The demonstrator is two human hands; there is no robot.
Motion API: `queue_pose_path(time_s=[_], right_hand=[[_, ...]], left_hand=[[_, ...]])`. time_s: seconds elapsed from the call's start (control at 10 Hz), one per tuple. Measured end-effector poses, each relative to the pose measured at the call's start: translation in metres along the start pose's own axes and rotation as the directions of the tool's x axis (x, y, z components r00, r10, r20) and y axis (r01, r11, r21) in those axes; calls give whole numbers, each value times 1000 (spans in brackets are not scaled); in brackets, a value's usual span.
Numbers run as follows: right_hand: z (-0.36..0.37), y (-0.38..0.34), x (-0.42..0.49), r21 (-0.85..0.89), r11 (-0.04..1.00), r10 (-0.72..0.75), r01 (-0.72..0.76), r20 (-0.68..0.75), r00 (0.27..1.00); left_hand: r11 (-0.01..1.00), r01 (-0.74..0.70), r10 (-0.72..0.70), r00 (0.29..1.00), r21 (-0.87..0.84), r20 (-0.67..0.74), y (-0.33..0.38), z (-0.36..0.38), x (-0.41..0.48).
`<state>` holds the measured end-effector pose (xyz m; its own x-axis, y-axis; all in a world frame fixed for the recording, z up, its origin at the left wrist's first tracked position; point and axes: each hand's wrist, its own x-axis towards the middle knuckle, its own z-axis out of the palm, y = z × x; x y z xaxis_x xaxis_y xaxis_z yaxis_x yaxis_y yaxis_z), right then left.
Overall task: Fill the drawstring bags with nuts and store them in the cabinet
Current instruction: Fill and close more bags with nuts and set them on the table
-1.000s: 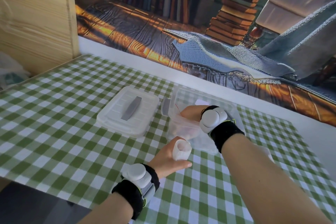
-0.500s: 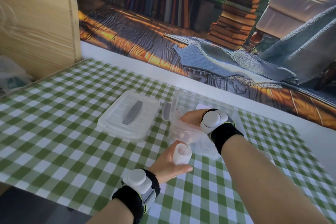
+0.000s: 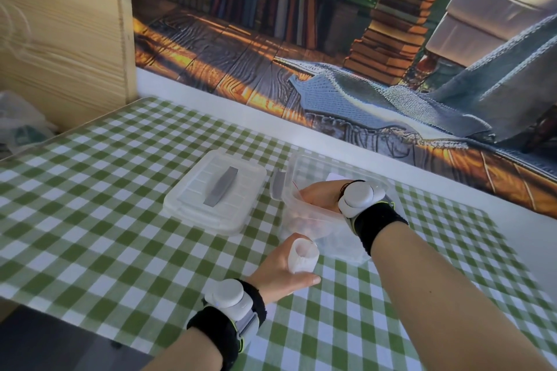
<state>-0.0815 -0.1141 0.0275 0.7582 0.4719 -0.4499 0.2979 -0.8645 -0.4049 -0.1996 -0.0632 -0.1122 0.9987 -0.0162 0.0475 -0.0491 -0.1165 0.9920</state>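
Bare forearms point(image 3: 452, 295); black wristbands point(image 3: 215, 337), white round pods point(image 3: 358, 199), neon-yellow trim.

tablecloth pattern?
Green-and-white gingham check on the tablecloth; the head view shows it clearly.

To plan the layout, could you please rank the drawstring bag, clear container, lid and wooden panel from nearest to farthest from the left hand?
1. drawstring bag, held in the left hand.
2. clear container, just beyond it.
3. lid, ahead and left.
4. wooden panel, far back left.
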Motion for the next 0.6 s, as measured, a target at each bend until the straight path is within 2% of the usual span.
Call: queue_pose_path(time_s=[0.1,0.2,0.4,0.5,0.6], right_hand=[[-5,13,9,85,995,52,-57,56,997],[-11,21,9,142,986,45,-93,305,951],[-18,22,8,203,953,107,-226,472,875],[-21,19,4,194,962,64,-190,518,853],[-21,18,-2,196,973,13,-121,478,878]], left_hand=[[1000,-1,1,1000,-3,3,-1,0,0],[1000,-3,3,1000,-10,6,-1,0,0],[1000,5,-5,1000,-17,-1,0,0,0],[999,15,-16,1000,-34,-14,0,1,0],[999,18,-18,1000,-33,-16,0,1,0]])
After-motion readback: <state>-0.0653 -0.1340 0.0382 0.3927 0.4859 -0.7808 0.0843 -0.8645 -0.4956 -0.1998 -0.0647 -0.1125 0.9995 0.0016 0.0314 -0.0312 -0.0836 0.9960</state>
